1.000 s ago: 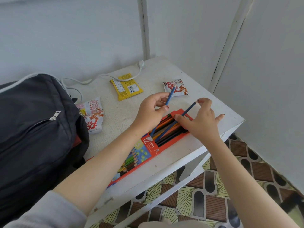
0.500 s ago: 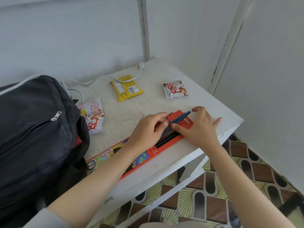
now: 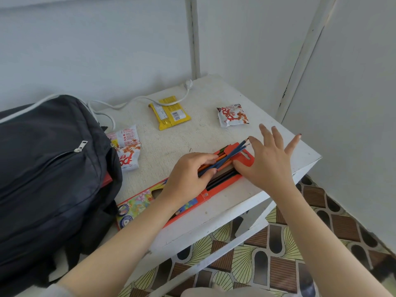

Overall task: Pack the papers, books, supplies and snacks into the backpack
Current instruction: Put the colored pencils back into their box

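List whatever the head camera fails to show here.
Head view:
- Backpack: inside hidden by its own fabric; left side cut off by the frame edge.
- Pencil box: middle covered by the left hand gripping pencils.
- Red item at the backpack's opening: mostly hidden by it.
- Yellow snack packet: print too small.

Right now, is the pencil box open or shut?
Open: the flap of the pencil box is folded back, and two blue pencils in the left hand stick out.

The backpack (image 3: 47, 168) is running off the frame at nine o'clock. The left hand (image 3: 188, 176) is covering the blue pencils' (image 3: 233, 152) lower ends and the pencil box's (image 3: 137, 205) middle. At the backpack's three o'clock, a red thing (image 3: 108, 179) is showing only an edge.
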Demonstrator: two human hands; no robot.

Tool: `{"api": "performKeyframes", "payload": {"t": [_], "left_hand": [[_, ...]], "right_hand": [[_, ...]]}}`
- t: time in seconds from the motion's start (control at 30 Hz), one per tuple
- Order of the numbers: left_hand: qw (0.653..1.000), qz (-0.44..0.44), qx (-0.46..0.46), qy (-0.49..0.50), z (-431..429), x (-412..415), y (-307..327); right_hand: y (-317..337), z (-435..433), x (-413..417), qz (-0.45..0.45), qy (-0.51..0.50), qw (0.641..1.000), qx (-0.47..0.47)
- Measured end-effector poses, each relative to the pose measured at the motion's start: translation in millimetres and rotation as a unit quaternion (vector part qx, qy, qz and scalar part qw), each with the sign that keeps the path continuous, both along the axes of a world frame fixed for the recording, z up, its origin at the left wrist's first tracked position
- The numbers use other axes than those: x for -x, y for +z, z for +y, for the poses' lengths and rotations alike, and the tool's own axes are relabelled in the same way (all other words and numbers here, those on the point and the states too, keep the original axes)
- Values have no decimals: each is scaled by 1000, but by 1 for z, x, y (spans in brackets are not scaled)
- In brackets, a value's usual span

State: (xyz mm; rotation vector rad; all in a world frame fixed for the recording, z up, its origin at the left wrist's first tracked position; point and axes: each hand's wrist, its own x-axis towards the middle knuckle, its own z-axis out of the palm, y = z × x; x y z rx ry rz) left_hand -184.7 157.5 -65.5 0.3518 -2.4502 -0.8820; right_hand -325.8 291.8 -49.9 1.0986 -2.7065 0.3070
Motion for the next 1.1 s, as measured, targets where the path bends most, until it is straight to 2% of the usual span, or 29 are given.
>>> {"api": "performKeyframes", "payload": {"t": [0.3,0.43,0.87,1.1], "left_hand": [[1000,19,13,4,1,-2,2],[998,-3,58,-6,2,-1,4],[970,-110,215,-13,3,-17,-2],[983,-59,174,3,2,-19,-6]], "right_hand": [[-1,6,12,49,-26,991,122],[-6,10,18,5,-41,993,110],[-23,20,10,-46,43,993,102],[-23,25,3,-73,85,991,78]]}}
